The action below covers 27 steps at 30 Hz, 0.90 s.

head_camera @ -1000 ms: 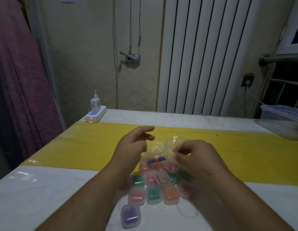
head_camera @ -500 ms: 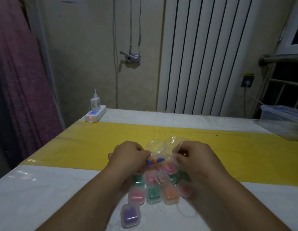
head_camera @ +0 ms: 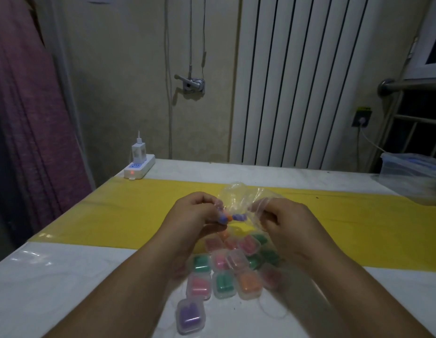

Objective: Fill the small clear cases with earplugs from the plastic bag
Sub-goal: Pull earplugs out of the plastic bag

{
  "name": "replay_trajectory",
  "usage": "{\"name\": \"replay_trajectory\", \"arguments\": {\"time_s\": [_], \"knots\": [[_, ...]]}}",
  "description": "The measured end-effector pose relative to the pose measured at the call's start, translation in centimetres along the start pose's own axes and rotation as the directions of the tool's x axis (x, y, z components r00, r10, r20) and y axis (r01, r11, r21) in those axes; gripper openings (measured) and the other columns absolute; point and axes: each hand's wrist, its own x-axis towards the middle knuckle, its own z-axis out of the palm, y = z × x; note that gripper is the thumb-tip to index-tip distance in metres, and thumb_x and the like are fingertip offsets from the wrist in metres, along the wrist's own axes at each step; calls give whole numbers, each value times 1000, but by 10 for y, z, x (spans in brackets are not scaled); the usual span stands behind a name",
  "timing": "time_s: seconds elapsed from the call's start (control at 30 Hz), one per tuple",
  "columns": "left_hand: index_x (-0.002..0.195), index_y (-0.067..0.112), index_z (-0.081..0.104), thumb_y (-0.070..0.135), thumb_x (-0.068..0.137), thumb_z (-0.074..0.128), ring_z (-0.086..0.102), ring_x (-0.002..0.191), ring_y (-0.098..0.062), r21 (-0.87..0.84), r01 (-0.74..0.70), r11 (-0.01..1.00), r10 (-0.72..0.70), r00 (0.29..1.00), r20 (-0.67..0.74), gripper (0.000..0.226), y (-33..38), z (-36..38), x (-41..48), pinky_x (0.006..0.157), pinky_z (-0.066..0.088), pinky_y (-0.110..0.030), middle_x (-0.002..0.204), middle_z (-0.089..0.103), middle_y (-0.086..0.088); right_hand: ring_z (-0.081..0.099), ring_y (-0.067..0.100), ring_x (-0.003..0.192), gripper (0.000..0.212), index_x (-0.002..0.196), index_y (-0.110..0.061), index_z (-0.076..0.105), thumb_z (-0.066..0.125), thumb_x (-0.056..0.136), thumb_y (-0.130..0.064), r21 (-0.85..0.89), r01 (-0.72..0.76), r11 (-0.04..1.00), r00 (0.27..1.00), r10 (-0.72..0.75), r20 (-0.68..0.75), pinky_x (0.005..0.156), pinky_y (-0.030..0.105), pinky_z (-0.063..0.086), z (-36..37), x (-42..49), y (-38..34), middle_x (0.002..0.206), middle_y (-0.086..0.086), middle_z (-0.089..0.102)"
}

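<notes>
The plastic bag (head_camera: 239, 198) is thin, clear and crumpled, its film catching a little light in a dim room. It is held up above the table (head_camera: 65, 289), stretched between the person's two hands, with its puffed upper part rising just above the knuckles. A few loose earplugs (head_camera: 232, 217) sit low in it, small rounded pieces in blue-purple and orange, bunched in a short row.

The left hand (head_camera: 190, 215) has its fingers curled in and grips the bag's left side. The earplugs lie right at its fingertips, though I cannot tell whether it pinches them through the film or only holds the film beside them. The right hand (head_camera: 285, 223) is also closed, pinching the bag's right side, with film draped over its fingers. The earplugs are nearer the left hand than the right.

Directly beneath the hands a cluster of small clear cases (head_camera: 223, 284) lies on the white tabletop at the near edge of a yellow strip (head_camera: 114, 215). They are lidded squares, packed close and touching, showing green, pink and orange inside. One purple case (head_camera: 190, 317) lies just apart at the near side.

At the far left corner a white power strip (head_camera: 139, 167) carries a charger (head_camera: 138, 152).
</notes>
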Motion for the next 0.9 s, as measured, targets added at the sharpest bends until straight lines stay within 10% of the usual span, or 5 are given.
{"name": "replay_trajectory", "arguments": {"time_s": [0.9], "knots": [[88,0,67,-22,76,61,69,72,-24,12,4,1000,-5,997,78,25,-6,4,-4,64,57,-30,88,66,-14,64,-4,81,29,77,-53,69,67,87,-26,182,-16,983,996,0,89,66,17,51,18,0,1,97,-18,73]]}}
